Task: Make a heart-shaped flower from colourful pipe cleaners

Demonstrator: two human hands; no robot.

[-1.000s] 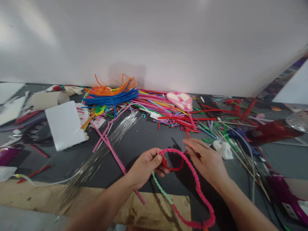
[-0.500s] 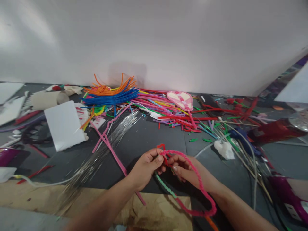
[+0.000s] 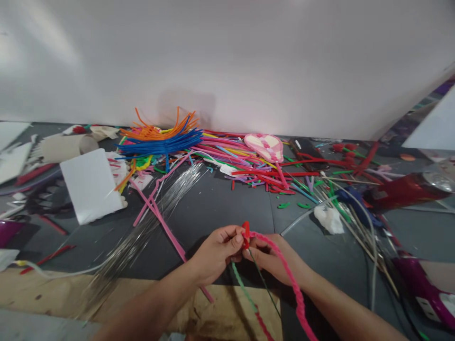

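Note:
My left hand [image 3: 223,248] pinches a pink twisted pipe cleaner cord [image 3: 284,258] close to its end. A red pipe cleaner [image 3: 246,232] stands up in a bent loop around that end, between my two hands. The fingers of my right hand [image 3: 268,255] are closed on the lower part of the red piece; their exact grip is partly hidden. From there the pink cord arches over my right hand and down out of view. A light green twisted length [image 3: 242,283] hangs under my left hand, turning red lower down. Beside it runs a thin dark green strand [image 3: 265,284].
Pipe cleaners lie heaped at the back, with blue [image 3: 161,146] and orange bundles and a heart-shaped piece [image 3: 265,146]. Thin metal wires [image 3: 159,213] and pink pipe cleaners [image 3: 167,227] lie left. A red can [image 3: 401,192], white wad [image 3: 329,219] and glue gun [image 3: 424,289] are right.
The red pipe cleaner, bent out to the left before, now loops upright around the pink cord. The pink loop has dropped lower, and a dark green strand shows below my hands.

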